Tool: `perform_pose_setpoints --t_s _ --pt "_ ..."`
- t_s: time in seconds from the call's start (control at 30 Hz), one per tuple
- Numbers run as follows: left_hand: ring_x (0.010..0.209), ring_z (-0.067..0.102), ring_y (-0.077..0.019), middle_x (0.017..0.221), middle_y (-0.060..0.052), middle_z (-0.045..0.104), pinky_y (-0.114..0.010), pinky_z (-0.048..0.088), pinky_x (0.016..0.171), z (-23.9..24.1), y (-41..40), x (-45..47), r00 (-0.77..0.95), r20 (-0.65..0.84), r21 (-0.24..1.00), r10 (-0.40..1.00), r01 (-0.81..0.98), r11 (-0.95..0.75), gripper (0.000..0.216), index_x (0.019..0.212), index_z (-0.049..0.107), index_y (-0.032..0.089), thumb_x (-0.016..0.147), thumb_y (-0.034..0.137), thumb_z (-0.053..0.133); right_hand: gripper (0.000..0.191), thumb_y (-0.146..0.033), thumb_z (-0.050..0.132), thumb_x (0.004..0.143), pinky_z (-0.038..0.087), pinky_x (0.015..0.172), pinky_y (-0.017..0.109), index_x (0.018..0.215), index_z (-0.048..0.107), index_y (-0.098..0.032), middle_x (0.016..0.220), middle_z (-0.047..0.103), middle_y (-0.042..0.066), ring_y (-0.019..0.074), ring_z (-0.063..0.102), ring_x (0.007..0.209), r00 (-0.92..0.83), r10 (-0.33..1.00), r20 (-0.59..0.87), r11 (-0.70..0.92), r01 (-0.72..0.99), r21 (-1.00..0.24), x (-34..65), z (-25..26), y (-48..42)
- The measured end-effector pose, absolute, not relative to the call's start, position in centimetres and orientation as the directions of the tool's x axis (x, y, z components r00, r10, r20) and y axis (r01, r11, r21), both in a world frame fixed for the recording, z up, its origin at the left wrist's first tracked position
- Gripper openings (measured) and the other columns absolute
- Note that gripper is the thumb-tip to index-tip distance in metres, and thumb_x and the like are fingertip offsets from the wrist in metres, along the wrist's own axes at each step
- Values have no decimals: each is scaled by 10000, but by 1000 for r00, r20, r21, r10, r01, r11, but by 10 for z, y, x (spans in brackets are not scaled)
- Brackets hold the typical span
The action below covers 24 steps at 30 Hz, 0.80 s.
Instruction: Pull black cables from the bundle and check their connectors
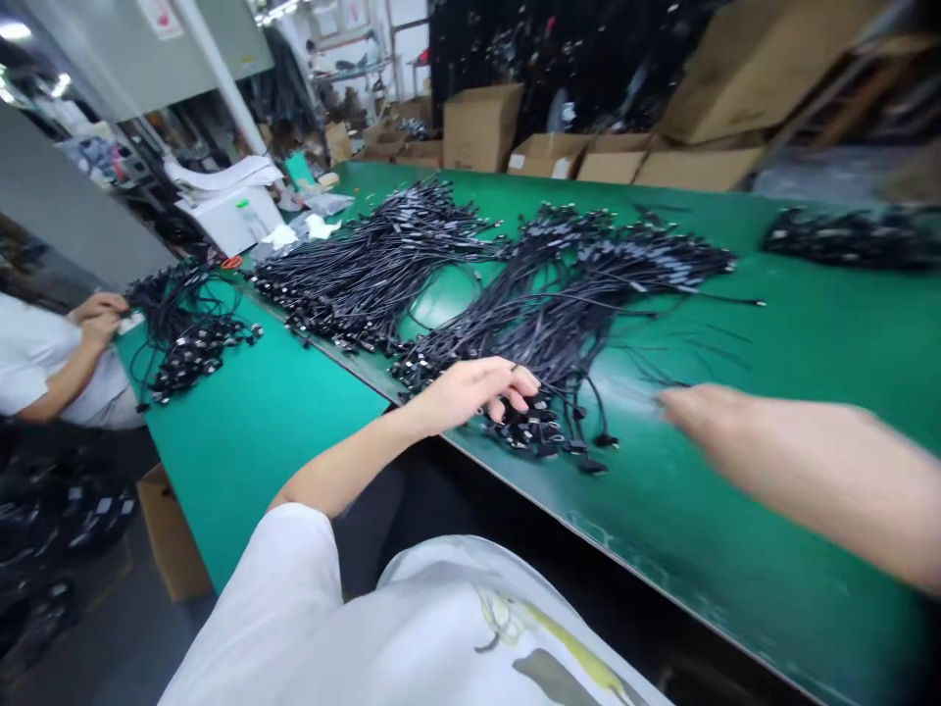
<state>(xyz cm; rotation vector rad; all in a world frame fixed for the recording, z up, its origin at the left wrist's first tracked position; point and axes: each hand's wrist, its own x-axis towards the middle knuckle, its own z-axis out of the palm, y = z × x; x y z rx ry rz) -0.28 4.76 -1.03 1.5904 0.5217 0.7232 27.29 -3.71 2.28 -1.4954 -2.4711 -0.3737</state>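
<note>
Black cables (544,314) with small connectors at their ends lie in a large bundle on the green table. My left hand (485,387) is over the near end of this bundle, its fingers curled down among the connectors (533,431); what they pinch is hidden. Off to the right, my right hand (706,417) is smeared by motion above the table. Its fingertips are together on a thin black cable (662,378), whose blurred length trails toward the bundle.
Another cable bundle (368,255) lies left of mine, and a dark bundle (853,240) sits at the far right. At left, a co-worker's hands (99,314) are beside a smaller cable pile (195,343). Cardboard boxes (481,127) line the back edge of the green table (809,343).
</note>
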Motion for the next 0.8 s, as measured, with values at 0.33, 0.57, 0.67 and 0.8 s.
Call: perform_pose_setpoints --t_s 0.33,0.57,0.67,0.8 --pt "373 292 -37 452 111 312 -219 427 537 3 16 29 953 -123 984 277 81 160 341 895 654 127 936 444 535 442 -529 342 991 403 582 294 857 627 -219 847 691 51 192 634 737 -208 924 320 260 957 -129 323 23 -75" --pt "311 216 3 493 108 289 -79 312 396 23 34 8 625 -77 629 777 -574 524 333 1104 647 90 1024 229 355 484 -570 340 964 527 877 466 1043 688 -242 1080 725 88 293 684 993 32 947 318 139 855 -500 370 -59 -92" --pt "338 301 -5 518 94 355 -65 353 427 25 37 12 510 -78 580 857 -676 455 353 1183 625 128 1037 217 316 457 -557 355 962 540 875 498 1071 678 -253 1087 727 64 313 688 1002 76 940 334 111 853 -509 369 -74 -97" --pt "381 359 -6 525 90 386 -78 388 480 14 40 21 568 -54 701 821 -564 437 296 1178 632 88 1001 178 412 473 -496 278 986 543 671 484 1075 672 -250 1053 731 92 353 703 887 62 879 473 97 948 -305 359 -74 -111"
